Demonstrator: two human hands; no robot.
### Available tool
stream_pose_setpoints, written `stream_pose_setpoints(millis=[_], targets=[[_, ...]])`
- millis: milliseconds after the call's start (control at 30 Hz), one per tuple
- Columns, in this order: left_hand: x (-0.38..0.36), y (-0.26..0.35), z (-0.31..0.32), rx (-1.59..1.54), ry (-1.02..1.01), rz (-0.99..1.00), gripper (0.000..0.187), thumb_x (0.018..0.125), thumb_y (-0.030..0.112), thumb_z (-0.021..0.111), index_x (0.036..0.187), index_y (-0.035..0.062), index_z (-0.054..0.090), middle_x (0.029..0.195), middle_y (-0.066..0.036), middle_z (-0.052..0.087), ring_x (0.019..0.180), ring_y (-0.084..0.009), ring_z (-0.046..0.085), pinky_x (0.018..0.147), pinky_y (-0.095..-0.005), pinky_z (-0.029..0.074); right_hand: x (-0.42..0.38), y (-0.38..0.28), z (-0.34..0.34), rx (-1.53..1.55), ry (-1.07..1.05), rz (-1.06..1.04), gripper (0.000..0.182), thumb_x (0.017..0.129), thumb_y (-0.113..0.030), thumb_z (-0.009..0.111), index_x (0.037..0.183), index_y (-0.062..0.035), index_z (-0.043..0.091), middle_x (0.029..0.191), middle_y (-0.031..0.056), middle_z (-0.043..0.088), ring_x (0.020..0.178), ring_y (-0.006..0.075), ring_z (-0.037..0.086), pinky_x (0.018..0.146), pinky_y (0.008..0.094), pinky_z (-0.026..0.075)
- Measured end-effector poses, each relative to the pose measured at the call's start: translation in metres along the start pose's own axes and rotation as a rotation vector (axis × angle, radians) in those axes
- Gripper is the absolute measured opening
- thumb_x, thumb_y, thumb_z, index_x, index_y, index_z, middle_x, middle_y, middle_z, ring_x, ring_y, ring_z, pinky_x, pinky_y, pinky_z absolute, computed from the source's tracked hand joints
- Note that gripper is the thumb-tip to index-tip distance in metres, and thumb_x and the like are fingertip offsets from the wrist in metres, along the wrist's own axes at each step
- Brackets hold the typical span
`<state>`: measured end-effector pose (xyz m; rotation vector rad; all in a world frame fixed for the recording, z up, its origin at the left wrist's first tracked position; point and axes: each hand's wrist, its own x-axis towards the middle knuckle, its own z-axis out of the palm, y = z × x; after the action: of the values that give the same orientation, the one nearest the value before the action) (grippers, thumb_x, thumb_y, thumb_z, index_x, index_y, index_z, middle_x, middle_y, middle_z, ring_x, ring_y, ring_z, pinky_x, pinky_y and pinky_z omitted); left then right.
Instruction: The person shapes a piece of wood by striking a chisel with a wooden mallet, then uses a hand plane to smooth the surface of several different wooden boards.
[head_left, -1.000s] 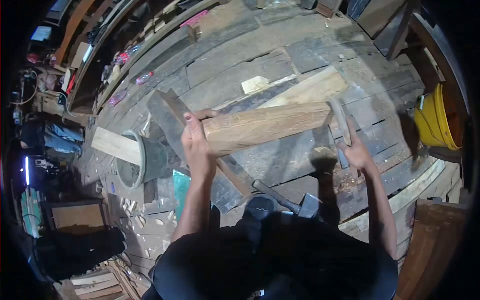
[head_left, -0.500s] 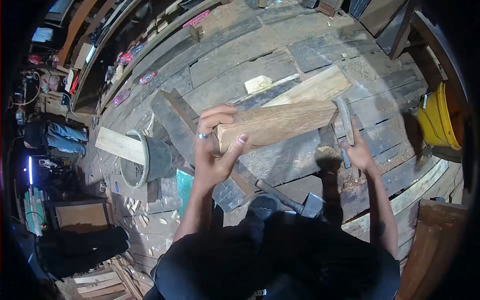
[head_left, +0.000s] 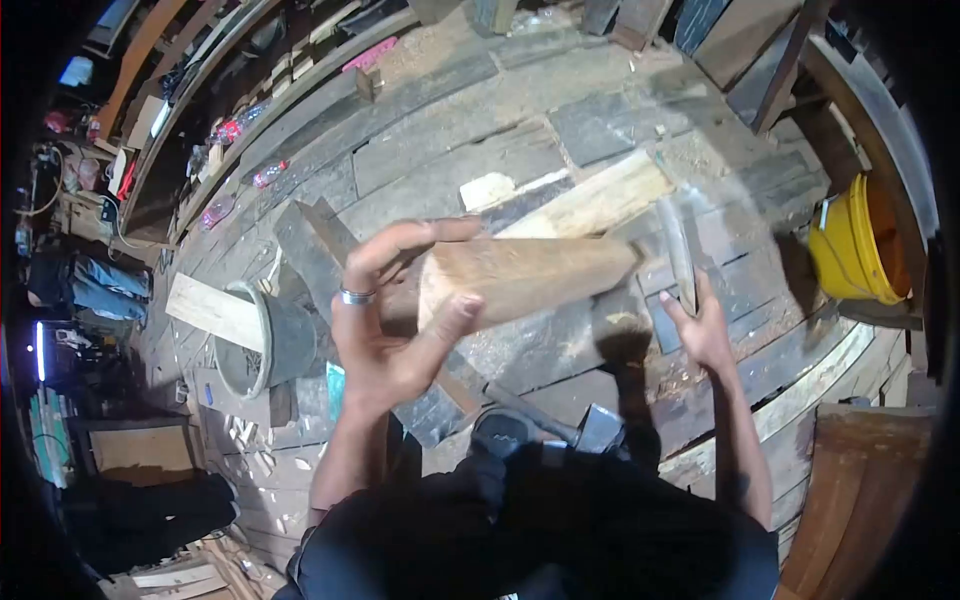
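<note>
In the head view, my left hand, with a ring on one finger, grips the near end of a thick wooden block. The thumb presses one side and the fingers curl over the other. My right hand is closed around a long narrow tool with a greyish, blade-like upper part. That tool stands to the right of the block's far end, with a gap between them. The tool's lower end is hidden by the hand. Below the block, a long-handled tool with a blocky metal head lies by my foot.
A pale board lies on the plank floor beyond the block. On the left stands a grey bucket with a plank in it. A yellow bucket is at right. Wood chips litter the lower left.
The wooden block has turned to show more of its near end and has shifted slightly left. The tool in my right hand has come away from the block's far end. My view has shifted.
</note>
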<state>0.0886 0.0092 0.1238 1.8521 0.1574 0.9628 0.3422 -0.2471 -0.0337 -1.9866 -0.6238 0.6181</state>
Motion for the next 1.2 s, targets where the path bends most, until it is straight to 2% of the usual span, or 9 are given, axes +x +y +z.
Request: stream_pose_setpoints(millis=[200,367,467,500,633,733,800,1033,1200], targets=[[0.067,0.013,0.045,0.106,-0.195,0.27,0.07,0.074,-0.001,0.089,0.125,0.0055,0.042,0.115,-0.012,0.044,0.105,-0.0213,0.056,0.097,-0.0413,0.058,-0.007,-0.079,-0.012,0.402,0.044,-0.144,0.039,0.1,-0.013,0.07,0.134,-0.0027,0.055,0.099,0.0015,0.061,0.08,0.0075,0.056,0.066,0.0251,0.047],[0.083,-0.003,0.075,0.003,-0.179,0.437,0.058,0.079,-0.001,0.082,0.12,0.0057,0.041,0.116,-0.012,0.042,0.106,-0.0222,0.053,0.105,-0.0475,0.054,-0.024,-0.107,-0.009,0.529,-0.048,-0.312,0.052,0.095,-0.017,0.078,0.136,-0.0002,0.051,0.095,0.0013,0.06,0.079,0.0084,0.057,0.069,0.0257,0.049],[0.08,-0.012,0.079,-0.031,-0.189,0.428,0.055,0.08,-0.001,0.079,0.12,0.0057,0.04,0.117,-0.013,0.042,0.109,-0.0232,0.053,0.108,-0.0495,0.054,-0.022,-0.123,-0.006,0.357,-0.04,-0.411,0.062,0.092,-0.019,0.082,0.139,0.0027,0.048,0.118,0.01,0.064,0.108,0.0177,0.063,0.094,0.0353,0.053],[0.081,-0.017,0.085,-0.076,-0.075,0.468,0.061,0.067,0.012,0.086,0.117,0.0063,0.051,0.113,-0.015,0.055,0.104,-0.0285,0.059,0.089,-0.041,0.05,-0.019,-0.12,-0.001,0.353,-0.039,-0.411,0.062,0.092,-0.019,0.082,0.139,0.0027,0.048,0.118,0.01,0.064,0.108,0.0177,0.063,0.094,0.0353,0.053],[0.081,-0.017,0.082,-0.094,-0.137,0.485,0.064,0.067,0.012,0.085,0.12,0.0062,0.049,0.12,-0.016,0.052,0.112,-0.0292,0.057,0.093,-0.0418,0.049,-0.005,-0.119,0.009,0.475,-0.023,-0.329,0.066,0.09,-0.023,0.085,0.138,0.0026,0.048,0.127,0.0135,0.063,0.119,0.02,0.06,0.105,0.039,0.049],[0.072,-0.024,0.088,-0.072,-0.143,0.42,0.069,0.074,0.015,0.086,0.129,0.0053,0.045,0.127,-0.018,0.049,0.125,-0.0308,0.053,0.103,-0.044,0.048,0.001,-0.133,-0.004,0.342,0.013,-0.356,0.067,0.09,-0.024,0.086,0.138,0.0027,0.048,0.126,0.0148,0.064,0.119,0.0212,0.061,0.104,0.0396,0.05],[0.063,-0.026,0.093,-0.279,0.049,0.056,0.072,0.085,0.019,0.085,0.14,0.004,0.04,0.133,-0.022,0.048,0.133,-0.0323,0.051,0.112,-0.0457,0.045,-0.005,-0.145,-0.006,0.101,0.183,-0.442,0.066,0.088,-0.021,0.087,0.137,0.0027,0.049,0.124,0.0164,0.066,0.119,0.0236,0.064,0.102,0.0409,0.052],[0.007,-0.071,0.09,0.075,-0.545,-0.41,0.095,0.102,0.05,0.067,0.163,-0.0062,0.022,0.164,-0.035,0.033,0.155,-0.041,0.034,0.127,-0.0456,0.028,-0.003,-0.143,-0.013,0.396,0.249,-0.395,0.054,0.094,-0.01,0.081,0.135,0.003,0.048,0.12,0.0151,0.068,0.107,0.0203,0.069,0.092,0.0351,0.056],[-0.064,-0.102,0.085,0.277,-0.673,-0.614,0.067,0.101,0.049,0.069,0.133,-0.0076,0.056,0.115,-0.03,0.07,0.108,-0.0436,0.069,0.092,-0.0499,0.052,-0.01,-0.157,-0.02,0.781,0.202,-0.18,0.042,0.101,-0.018,0.073,0.132,-0.0022,0.05,0.093,0.0045,0.066,0.066,0.0096,0.059,0.053,0.0268,0.046]])
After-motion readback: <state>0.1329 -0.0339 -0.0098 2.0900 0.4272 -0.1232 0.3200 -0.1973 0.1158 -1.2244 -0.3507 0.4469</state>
